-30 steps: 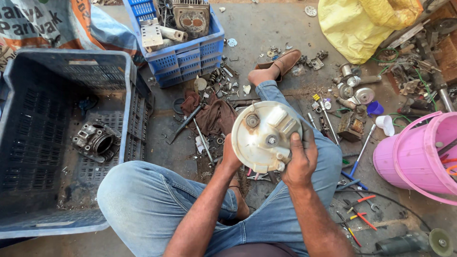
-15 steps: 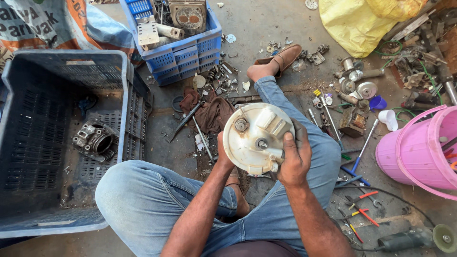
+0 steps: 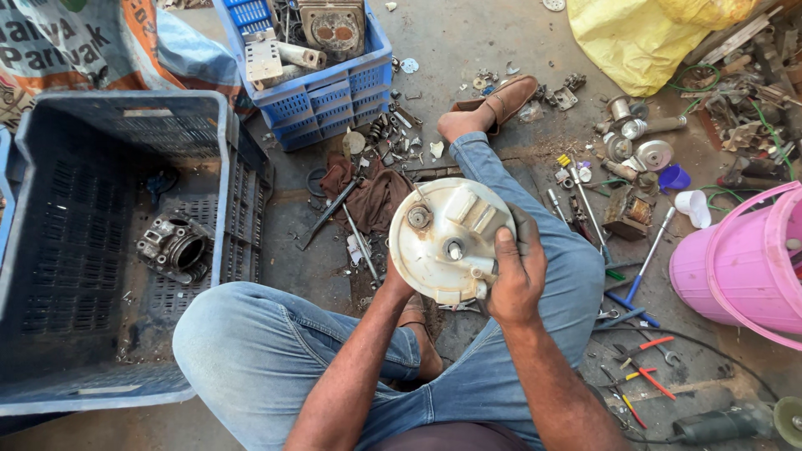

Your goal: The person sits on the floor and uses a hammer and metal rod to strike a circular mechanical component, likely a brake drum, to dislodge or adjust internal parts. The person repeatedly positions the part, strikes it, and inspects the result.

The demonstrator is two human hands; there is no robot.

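White round housing [image 3: 447, 238] held up over the lap, flat face toward the camera, between both hands. Right hand [image 3: 518, 280] clamps the right rim, fingers [image 3: 522, 225] curled round the back edge, thumb pressed on the face near the lower fittings. Left hand [image 3: 393, 280] mostly hidden behind the left-lower rim, only wrist and heel show; cannot tell its finger spread, but it supports the disc. Disc has no long axis; the hub [image 3: 453, 248] sits just left of the right thumb, so right hand is nearer it. Outward: jeans [image 3: 276, 351], floor [image 3: 468, 38] littered with small parts, brown rag [image 3: 372, 196] just beyond the disc, grey crate [image 3: 100, 250] with a metal casting [image 3: 175, 246] at left, blue crate [image 3: 322, 96] beyond, pink bucket [image 3: 739, 267] right, screwdrivers [image 3: 643, 250] near the right knee.
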